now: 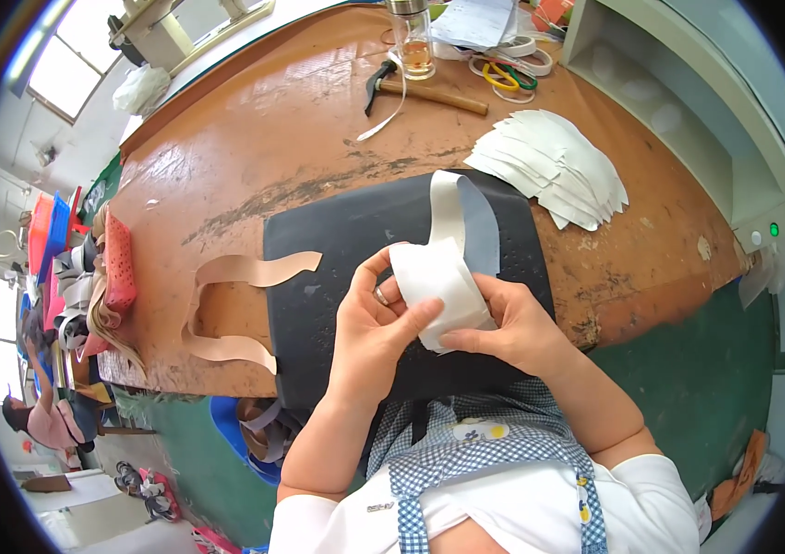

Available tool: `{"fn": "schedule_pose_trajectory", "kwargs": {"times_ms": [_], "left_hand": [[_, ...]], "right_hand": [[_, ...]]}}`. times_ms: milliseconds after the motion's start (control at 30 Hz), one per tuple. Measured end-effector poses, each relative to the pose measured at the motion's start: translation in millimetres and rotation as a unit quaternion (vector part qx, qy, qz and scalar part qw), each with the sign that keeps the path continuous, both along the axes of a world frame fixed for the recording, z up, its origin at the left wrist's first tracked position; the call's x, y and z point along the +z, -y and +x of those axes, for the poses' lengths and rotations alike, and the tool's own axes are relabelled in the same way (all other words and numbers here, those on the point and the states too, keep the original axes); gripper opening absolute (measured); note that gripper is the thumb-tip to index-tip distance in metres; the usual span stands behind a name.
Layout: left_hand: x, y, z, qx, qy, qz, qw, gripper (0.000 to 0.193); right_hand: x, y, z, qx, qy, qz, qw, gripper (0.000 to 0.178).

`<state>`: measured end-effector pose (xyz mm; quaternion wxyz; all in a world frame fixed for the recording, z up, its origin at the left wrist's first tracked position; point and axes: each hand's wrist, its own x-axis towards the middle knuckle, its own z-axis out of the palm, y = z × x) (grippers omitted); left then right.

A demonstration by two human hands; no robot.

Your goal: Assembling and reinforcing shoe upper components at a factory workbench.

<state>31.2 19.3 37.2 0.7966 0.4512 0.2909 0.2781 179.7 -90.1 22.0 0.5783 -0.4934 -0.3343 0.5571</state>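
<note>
Head view, nearest the apron (494, 452): the left hand (369, 323) is clamped on the white piece (438, 282), thumb on top, while the right hand (514, 323) pinches its lower right edge, presumably to steady it from both sides. It is held above the black pad (355, 217), which likely shields the worn bench (226, 166). Just beyond, a pale strip (448, 210) curls up; whether it joins the piece cannot be told. At left, a tan strip (254, 270) overlaps the pad's edge, clear of both hands. Farther off, white cut pieces (554, 166) lie fanned, perhaps for easy picking; hammer (434, 95), scissors (510, 81) and glass jar (414, 46) sit behind, seemingly parked aside.
</note>
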Motion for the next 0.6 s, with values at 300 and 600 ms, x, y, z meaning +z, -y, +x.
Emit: {"fn": "schedule_pose_trajectory", "kwargs": {"times_ms": [300, 600], "left_hand": [[-5.1, 2.1, 12.8, 0.059, -0.053, 0.209, 0.975, 0.068], [-3.5, -1.9, 11.0, 0.03, -0.085, 0.209, 0.974, 0.062]], "right_hand": [[0.9, 3.1, -3.7, -0.007, 0.045, -0.008, 0.999, 0.032], [-4.4, 5.6, -6.1, -0.012, 0.088, -0.007, 0.996, 0.027]]}}
